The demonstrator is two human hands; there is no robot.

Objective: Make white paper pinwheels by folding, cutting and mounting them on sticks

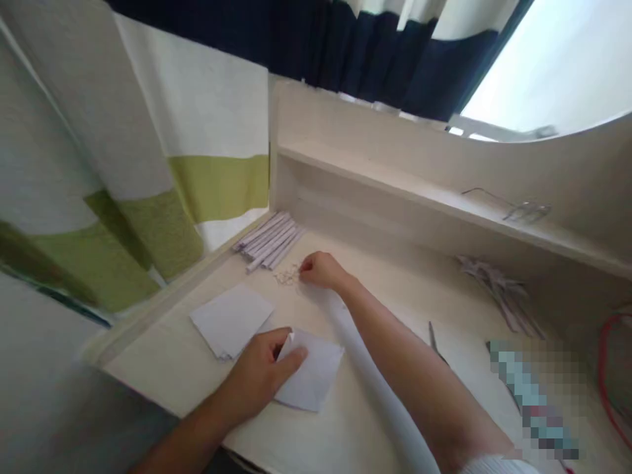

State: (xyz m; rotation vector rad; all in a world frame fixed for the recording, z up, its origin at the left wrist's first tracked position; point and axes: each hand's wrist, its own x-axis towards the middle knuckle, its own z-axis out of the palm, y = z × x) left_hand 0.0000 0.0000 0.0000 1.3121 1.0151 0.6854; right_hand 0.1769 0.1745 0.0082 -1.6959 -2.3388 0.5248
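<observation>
Left hand (257, 372), fingers (294, 362) clamped on paper (312, 378); right hand (323, 270) at thin loops (286, 275), hold unclear; wiry object (527, 211) on shelf (368, 172)

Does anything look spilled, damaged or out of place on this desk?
Nothing looks plainly spilled or damaged. Two oddities: right on the desk, coarse coloured squares hide part of the picture; and a small loose scatter lies by the right hand, untidy beside the roughly parallel white sticks. I can't tell what it is.

Glare whitens the upper right, shadow dims the lower left, and the tabletop (162, 365) looks slightly blurred.
</observation>
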